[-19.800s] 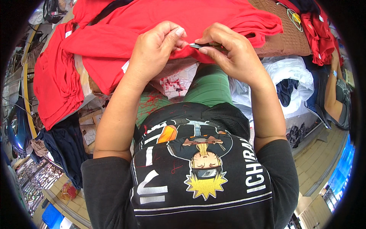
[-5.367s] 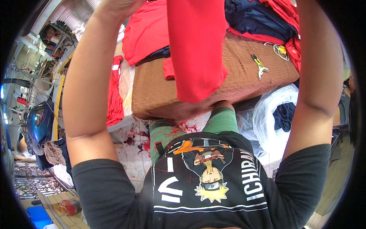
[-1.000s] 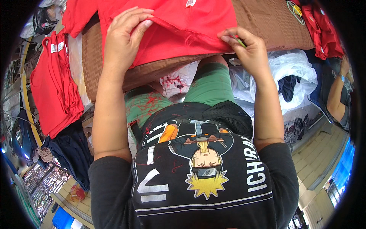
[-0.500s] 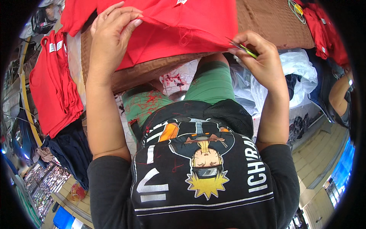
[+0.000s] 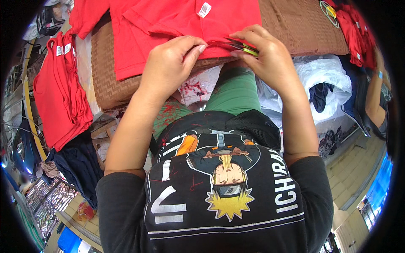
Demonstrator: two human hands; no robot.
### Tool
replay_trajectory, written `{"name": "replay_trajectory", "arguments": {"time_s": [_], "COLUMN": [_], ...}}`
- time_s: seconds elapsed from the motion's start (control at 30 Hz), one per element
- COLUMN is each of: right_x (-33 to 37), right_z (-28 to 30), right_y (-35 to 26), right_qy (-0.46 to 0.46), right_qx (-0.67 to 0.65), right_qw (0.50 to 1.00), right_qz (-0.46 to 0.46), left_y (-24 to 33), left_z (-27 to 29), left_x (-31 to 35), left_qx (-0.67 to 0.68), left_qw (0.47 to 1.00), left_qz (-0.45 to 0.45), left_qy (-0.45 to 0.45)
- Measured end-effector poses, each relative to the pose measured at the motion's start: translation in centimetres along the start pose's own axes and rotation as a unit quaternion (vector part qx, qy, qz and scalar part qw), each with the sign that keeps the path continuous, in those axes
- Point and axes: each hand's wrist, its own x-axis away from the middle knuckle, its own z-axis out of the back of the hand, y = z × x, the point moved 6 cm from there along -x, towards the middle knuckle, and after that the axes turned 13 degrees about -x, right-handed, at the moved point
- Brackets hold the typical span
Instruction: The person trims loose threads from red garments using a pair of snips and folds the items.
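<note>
A red garment (image 5: 168, 21) with a white label (image 5: 204, 9) lies over the brown-covered table (image 5: 291, 31). My left hand (image 5: 171, 63) is closed, thumb and forefinger pinching the garment's near edge. Close to its right, my right hand (image 5: 268, 57) grips small thread snips (image 5: 249, 49) with dark blades and a yellow-green handle. The blades point left along the fabric edge, and fingertips of this hand also touch the cloth there. Whether the blades are closed on a thread is too small to tell.
More red garments (image 5: 61, 92) hang at the left over dark blue cloth (image 5: 80, 164). At the right are a red pile (image 5: 354, 36), a looped yellow cord (image 5: 330, 13), and a clear plastic bag (image 5: 325, 71). Another person's arm (image 5: 375, 92) shows at the right rim.
My left hand has moved right and down along the edge, and my right hand slightly left, bringing them close together. The stretched edge has gone slack, and the label shows more fully.
</note>
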Motion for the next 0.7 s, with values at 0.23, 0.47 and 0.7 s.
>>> {"name": "replay_trajectory", "arguments": {"time_s": [0.23,0.47,0.7], "right_x": [-0.5,-0.2,-0.4], "right_z": [-0.7,-1.0,-1.0], "right_y": [4.0,6.4,7.4], "right_qy": [0.063,0.071,0.073], "right_qx": [-0.111,-0.159,-0.164], "right_qw": [0.981,0.966,0.966], "right_qz": [-0.15,-0.189,-0.186], "left_y": [-0.7,0.9,0.2], "left_z": [-1.7,-4.5,-5.8], "left_x": [-2.5,-3.9,-5.3], "left_qx": [0.067,-0.071,-0.064], "left_qw": [0.994,0.991,0.995], "left_qz": [-0.02,-0.019,0.043], "left_qy": [0.089,0.111,0.063]}}
